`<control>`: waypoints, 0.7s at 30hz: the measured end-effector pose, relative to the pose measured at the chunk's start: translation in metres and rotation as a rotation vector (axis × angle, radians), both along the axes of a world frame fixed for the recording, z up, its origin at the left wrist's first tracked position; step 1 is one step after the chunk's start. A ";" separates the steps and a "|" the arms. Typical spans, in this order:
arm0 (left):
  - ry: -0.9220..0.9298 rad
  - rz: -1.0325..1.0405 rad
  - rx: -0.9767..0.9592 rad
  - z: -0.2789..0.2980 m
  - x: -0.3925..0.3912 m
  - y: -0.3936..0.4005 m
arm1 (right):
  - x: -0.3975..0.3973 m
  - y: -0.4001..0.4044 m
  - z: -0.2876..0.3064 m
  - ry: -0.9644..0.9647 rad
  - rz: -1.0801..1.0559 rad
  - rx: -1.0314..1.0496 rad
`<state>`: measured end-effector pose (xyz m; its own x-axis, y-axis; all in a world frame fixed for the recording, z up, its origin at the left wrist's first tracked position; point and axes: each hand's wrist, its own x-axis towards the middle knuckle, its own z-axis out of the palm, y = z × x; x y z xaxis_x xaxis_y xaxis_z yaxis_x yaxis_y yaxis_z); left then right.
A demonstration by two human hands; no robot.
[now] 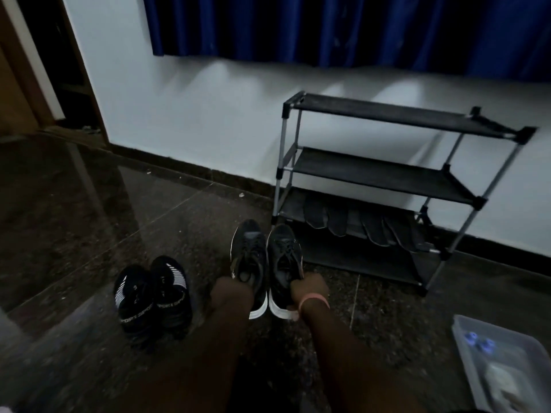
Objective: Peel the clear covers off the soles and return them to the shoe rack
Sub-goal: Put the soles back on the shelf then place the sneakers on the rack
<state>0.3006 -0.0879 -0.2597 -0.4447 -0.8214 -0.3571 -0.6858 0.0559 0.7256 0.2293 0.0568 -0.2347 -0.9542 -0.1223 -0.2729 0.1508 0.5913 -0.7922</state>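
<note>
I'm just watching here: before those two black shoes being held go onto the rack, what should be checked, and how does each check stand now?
1. Left hand grips the left lace-up shoe at its opening: ok.
2. Right hand grips the right lace-up shoe: ok.
3. Clear covers off these soles: cannot tell, the soles face away.
4. Free shelf on the shoe rack: ok, the top and middle shelves are bare; dark items lie lower down.
5. Sport pair stands on the floor to the left, out of the path: ok.

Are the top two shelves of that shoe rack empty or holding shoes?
Empty: the top shelf and middle shelf of the shoe rack show only bare dark fabric.
</note>
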 end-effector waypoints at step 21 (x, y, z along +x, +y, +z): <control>0.384 -0.216 -0.095 0.152 -0.111 0.117 | -0.078 0.178 0.145 0.322 -0.314 -0.223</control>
<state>0.1891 0.0289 -0.1076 -0.6955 -0.7160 -0.0601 -0.3327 0.2468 0.9102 0.1513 0.2350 -0.0893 -0.9857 0.1630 0.0418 0.0214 0.3678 -0.9297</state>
